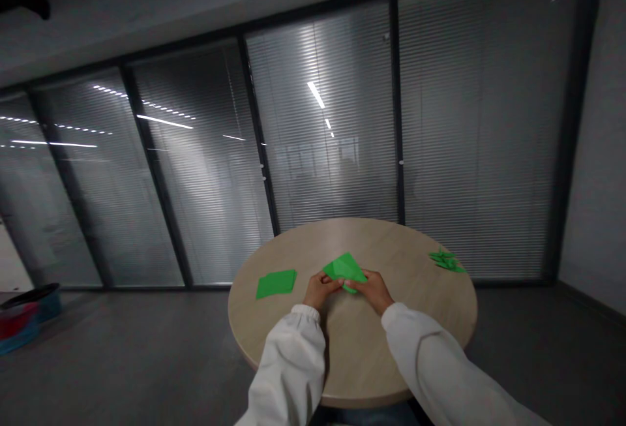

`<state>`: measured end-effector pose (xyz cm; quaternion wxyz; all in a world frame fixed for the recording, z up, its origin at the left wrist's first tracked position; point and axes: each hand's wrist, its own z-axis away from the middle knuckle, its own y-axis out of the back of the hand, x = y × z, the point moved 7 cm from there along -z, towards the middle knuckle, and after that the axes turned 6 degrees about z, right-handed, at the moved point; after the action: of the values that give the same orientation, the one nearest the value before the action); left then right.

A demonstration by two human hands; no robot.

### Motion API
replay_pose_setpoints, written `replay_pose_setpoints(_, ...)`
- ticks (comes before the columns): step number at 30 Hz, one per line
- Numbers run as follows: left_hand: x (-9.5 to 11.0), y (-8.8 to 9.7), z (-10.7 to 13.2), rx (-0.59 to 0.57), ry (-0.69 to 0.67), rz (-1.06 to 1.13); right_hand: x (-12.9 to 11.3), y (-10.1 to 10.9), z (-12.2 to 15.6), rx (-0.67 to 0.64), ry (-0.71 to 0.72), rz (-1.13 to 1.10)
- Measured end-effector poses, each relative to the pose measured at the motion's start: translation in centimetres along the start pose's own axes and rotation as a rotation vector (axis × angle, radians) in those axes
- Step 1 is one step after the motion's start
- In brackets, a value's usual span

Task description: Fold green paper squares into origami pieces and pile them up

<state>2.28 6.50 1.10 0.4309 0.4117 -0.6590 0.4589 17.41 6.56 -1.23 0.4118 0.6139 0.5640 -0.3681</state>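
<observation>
— Closed blinds (323, 119) run behind the glass along the whole back of the room, with ceiling lights mirrored in the panes. See the low tubs (24, 318) on the floor at the far left?

— I do, one dark, one red, one blue. And the round table (415, 341)?

— Pale wood. At its left lies a flat stack of green squares (276, 283), apart from the person's hands.

— What is the left hand (320, 289) doing?

— Fingers curled in, pinching the left edge of a green sheet (345, 269), which is folded into a triangle with its point away from the person.

— Is the sheet on the table?

— Near the middle, and from here I can't tell whether it's raised or touching the wood. The right hand (374, 290) pinches its lower right edge the same way, thumb on top. Both white sleeves (293, 361) reach in from the near rim.

— And further right?

— A few small folded green pieces (447, 261) by the far right edge, well apart from the hands.
</observation>
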Motion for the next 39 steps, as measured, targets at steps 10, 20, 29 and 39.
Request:
replay_pose_setpoints(10,0.5,0.6,0.2,0.073,-0.030,-0.042,-0.6,-0.4,0.0,-0.031,0.011,-0.029)
replay_pose_setpoints(20,1.0,1.0,0.2,0.113,-0.033,0.054,0.4,-0.5,-0.1,-0.048,-0.041,-0.001)
replay_pose_setpoints(29,0.7,2.1,-0.2,0.163,-0.053,0.167,1.2,-0.2,-0.3,-0.010,-0.061,0.037)
replay_pose_setpoints(39,0.1,2.4,-0.7,0.156,-0.046,0.224,0.5,-0.2,-0.2,-0.029,-0.038,-0.019)
